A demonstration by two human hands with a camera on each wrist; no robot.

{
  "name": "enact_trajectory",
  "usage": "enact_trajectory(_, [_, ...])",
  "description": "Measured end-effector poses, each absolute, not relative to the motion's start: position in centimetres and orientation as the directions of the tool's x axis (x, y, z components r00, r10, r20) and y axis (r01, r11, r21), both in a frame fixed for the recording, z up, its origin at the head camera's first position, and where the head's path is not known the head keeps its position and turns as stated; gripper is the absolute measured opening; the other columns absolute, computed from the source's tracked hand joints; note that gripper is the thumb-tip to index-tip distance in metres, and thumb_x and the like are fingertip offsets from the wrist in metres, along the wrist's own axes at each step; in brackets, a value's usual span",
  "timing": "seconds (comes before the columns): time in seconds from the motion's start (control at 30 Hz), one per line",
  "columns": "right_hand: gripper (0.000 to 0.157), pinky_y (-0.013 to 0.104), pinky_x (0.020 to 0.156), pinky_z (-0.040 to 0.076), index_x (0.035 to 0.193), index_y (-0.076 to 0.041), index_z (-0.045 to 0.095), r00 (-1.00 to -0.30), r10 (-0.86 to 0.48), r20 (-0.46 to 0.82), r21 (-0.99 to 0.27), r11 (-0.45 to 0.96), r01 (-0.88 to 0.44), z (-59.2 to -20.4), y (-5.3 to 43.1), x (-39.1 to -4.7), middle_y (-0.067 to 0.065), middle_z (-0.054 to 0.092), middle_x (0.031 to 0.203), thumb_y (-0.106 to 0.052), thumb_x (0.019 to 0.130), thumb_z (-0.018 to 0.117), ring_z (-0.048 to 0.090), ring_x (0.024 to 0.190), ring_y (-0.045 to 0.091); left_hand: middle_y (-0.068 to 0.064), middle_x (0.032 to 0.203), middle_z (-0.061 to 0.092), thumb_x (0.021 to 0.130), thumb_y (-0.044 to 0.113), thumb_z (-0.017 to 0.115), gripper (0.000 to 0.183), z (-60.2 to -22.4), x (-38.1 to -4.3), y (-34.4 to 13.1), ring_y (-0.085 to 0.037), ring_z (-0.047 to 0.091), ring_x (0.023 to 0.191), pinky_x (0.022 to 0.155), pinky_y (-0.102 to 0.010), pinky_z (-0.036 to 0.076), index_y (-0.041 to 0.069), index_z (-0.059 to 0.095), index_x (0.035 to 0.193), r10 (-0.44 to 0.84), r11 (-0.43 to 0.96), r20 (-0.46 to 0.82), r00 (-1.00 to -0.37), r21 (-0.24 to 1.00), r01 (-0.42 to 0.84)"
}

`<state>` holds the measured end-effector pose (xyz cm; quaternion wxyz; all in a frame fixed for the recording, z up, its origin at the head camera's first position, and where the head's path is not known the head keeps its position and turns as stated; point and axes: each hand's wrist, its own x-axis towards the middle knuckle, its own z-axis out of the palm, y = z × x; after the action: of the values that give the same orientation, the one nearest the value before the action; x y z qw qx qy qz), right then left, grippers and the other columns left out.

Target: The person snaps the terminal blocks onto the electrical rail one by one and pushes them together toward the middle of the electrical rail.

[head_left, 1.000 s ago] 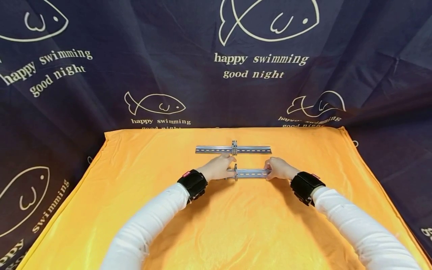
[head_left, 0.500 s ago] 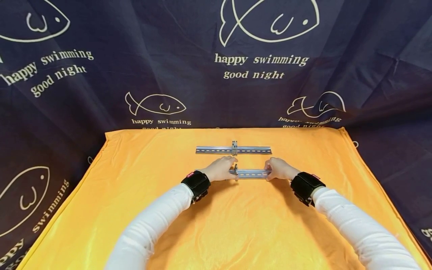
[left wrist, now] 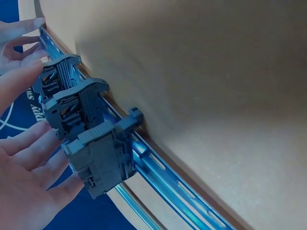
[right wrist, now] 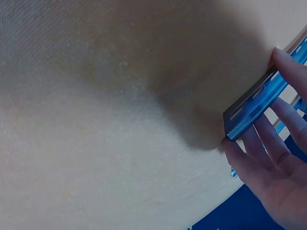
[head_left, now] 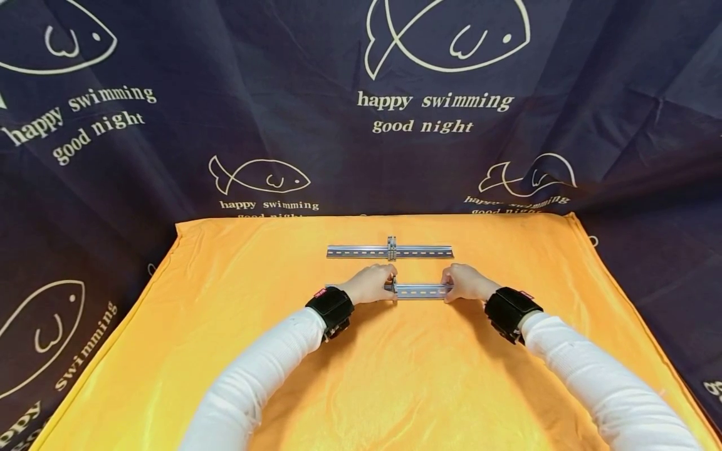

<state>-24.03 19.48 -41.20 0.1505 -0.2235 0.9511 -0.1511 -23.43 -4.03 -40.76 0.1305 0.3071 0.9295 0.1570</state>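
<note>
A slotted metal DIN rail (head_left: 420, 292) lies crosswise on the orange cloth. Its right end is between the thumb and fingers of my right hand (head_left: 467, 282), which grips it by its long edges, as the rail end (right wrist: 254, 103) in the right wrist view shows. My left hand (head_left: 369, 284) is around the grey terminal blocks on this rail, thumb on one side and fingers on the other. The left wrist view has a nearer block (left wrist: 103, 155), a middle block (left wrist: 76, 108) and a farther block (left wrist: 57, 74). Some contacts are hidden there.
Behind lies a second DIN rail (head_left: 355, 252), parallel to the first, with narrow terminal blocks (head_left: 392, 248) standing at its middle. Orange cloth (head_left: 417, 376) covers the table. A dark printed curtain (head_left: 338, 125) rises along the back and sides.
My left hand has shifted slightly right along the front rail, and its fingers now cover more of the block there. The right hand and the rear rail stay where they were.
</note>
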Motion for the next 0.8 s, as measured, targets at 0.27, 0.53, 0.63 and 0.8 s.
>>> enact_trajectory(0.27, [0.031,0.030,0.066,0.034,0.082,0.000,0.059,-0.851,-0.481,-0.212,-0.353,0.849,-0.393,-41.31,19.40,-24.08,0.006,0.048,0.072,-0.016,0.064,0.078,0.040,0.067,0.018,-0.009,0.108,0.058,0.079,0.028,0.065,0.052,-40.43,-23.13,-3.89,-0.020,0.054,0.097,0.082,-0.029,0.042,0.001,0.047,0.121,0.605,0.767,-0.149,-0.782,0.373,0.522])
enact_trajectory(0.53, [0.031,0.030,0.067,0.034,0.083,0.000,0.060,-0.850,-0.481,-0.216,-0.347,0.851,-0.394,-41.29,19.44,-24.13,0.005,0.048,0.072,-0.017,0.065,0.078,0.040,0.067,0.018,-0.009,0.108,0.058,0.080,0.026,0.064,0.052,-40.66,-23.08,-3.88,-0.018,0.055,0.095,0.080,-0.028,0.042,0.001,0.045,0.121,0.607,0.759,-0.147,-0.781,0.397,0.515])
enact_trajectory(0.63, [0.031,0.030,0.066,0.035,0.082,0.000,0.060,-0.846,-0.495,-0.201,-0.347,0.843,-0.411,-41.28,19.40,-24.08,0.005,0.049,0.072,-0.017,0.064,0.078,0.041,0.066,0.018,-0.008,0.103,0.059,0.080,0.026,0.065,0.051,-40.73,-23.04,-3.93,-0.016,0.055,0.089,0.077,-0.028,0.042,0.001,0.044,0.120,0.610,0.754,-0.137,-0.781,0.404,0.518])
enact_trajectory(0.8, [0.031,0.029,0.065,0.034,0.081,0.001,0.060,-0.845,-0.499,-0.192,-0.347,0.840,-0.417,-41.14,19.33,-24.00,0.005,0.049,0.071,-0.016,0.064,0.078,0.040,0.066,0.017,-0.007,0.100,0.060,0.081,0.027,0.064,0.051,-40.72,-22.99,-3.90,-0.015,0.055,0.085,0.077,-0.028,0.041,0.001,0.044,0.120,0.616,0.750,-0.131,-0.777,0.397,0.528])
